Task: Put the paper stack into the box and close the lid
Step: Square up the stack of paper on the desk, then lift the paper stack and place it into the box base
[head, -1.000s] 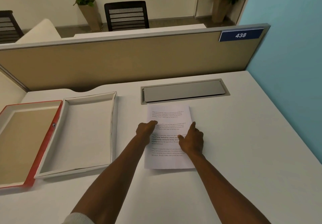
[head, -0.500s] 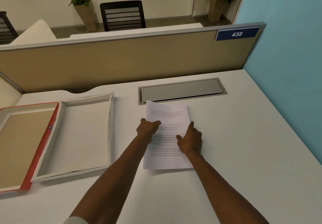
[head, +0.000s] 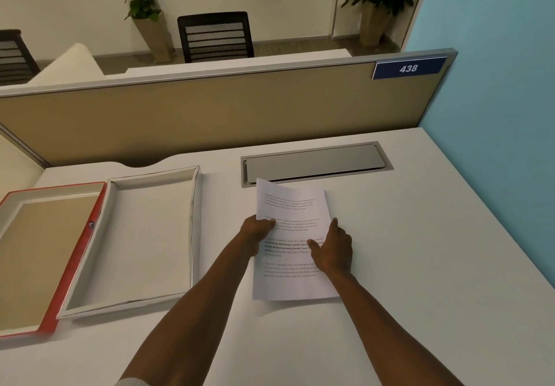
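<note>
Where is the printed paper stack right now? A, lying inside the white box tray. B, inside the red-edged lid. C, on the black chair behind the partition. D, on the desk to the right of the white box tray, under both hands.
D: the paper stack sits on the desk right of the empty white box tray, with the left hand gripping its left edge and the right hand on it.
</note>
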`<state>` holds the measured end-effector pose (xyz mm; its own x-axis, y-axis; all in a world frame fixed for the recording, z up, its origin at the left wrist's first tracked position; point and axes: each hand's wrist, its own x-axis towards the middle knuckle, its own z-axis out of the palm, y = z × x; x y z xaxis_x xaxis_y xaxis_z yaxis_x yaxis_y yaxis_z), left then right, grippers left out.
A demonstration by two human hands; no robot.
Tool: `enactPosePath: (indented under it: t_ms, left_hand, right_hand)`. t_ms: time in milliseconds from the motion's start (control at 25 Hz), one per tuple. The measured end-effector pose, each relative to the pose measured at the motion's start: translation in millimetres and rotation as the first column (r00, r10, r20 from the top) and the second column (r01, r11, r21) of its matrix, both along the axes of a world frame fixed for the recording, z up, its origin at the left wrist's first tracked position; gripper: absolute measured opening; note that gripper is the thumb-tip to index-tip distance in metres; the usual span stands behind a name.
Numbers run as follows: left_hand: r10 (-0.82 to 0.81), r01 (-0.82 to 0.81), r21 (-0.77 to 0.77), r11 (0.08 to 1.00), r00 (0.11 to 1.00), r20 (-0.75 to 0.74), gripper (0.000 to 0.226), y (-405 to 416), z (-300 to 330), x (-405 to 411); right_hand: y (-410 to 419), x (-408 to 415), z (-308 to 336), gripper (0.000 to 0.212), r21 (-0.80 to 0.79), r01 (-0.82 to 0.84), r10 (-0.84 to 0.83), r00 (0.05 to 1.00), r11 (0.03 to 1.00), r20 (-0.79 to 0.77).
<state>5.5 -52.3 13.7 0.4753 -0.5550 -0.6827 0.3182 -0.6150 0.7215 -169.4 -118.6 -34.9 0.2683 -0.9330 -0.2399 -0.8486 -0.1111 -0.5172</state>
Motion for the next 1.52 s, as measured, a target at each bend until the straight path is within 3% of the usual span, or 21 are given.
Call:
enactPosePath:
  t_ms: [200, 320, 400, 600, 800, 920, 1120, 1240, 1520]
  left_hand:
    - [-0.059, 0.076, -0.194, 0.978, 0.994, 0.090, 0.021, 22, 9, -7]
    - [-0.091, 0.119, -0.324, 0.939, 0.991, 0.101, 0.017, 41, 16, -6]
    - [-0.068, 0.115, -0.385, 0.916, 0.989, 0.133, 0.020, 48, 21, -7]
    - [0.039, 0.178, -0.428, 0.886, 0.892, 0.450, 0.045, 47, 31, -20]
    - [0.151, 0.134, -0.542, 0.830, 0.881, 0.449, 0.040, 53, 26, -23]
    - [0.191, 0.083, -0.558, 0.826, 0.889, 0.415, 0.049, 58, 22, -28]
    - [0.239, 0.036, -0.607, 0.794, 0.900, 0.365, 0.065, 70, 24, -22]
    - [0.270, 0.001, -0.622, 0.783, 0.900, 0.342, 0.059, 71, 24, -26]
    - [0.304, -0.029, -0.655, 0.755, 0.900, 0.311, 0.051, 73, 22, -37]
  right_hand:
    - [-25, -19, 13, 0.103, 0.209, 0.106, -0.165, 0.943, 0.972, 0.290]
    - [-34, -26, 32, 0.095, 0.509, -0.019, -0.340, 0.722, 0.861, 0.602]
    - [-36, -27, 44, 0.075, 0.576, -0.149, -0.395, 0.589, 0.804, 0.705]
    - [-15, -10, 65, 0.033, 0.228, 0.022, -0.194, 0.605, 0.973, 0.772]
    - [0, -8, 78, 0.033, 0.020, 0.022, -0.029, 0.579, 1.000, 0.815]
    - [9, -10, 83, 0.025, -0.030, -0.002, 0.025, 0.571, 1.000, 0.820]
    - [16, -22, 75, 0.042, -0.068, -0.019, 0.067, 0.554, 0.998, 0.830]
    - [28, -22, 68, 0.052, -0.029, 0.029, 0.007, 0.563, 0.999, 0.826]
    - [36, -23, 60, 0.047, 0.012, 0.097, -0.061, 0.513, 0.995, 0.856]
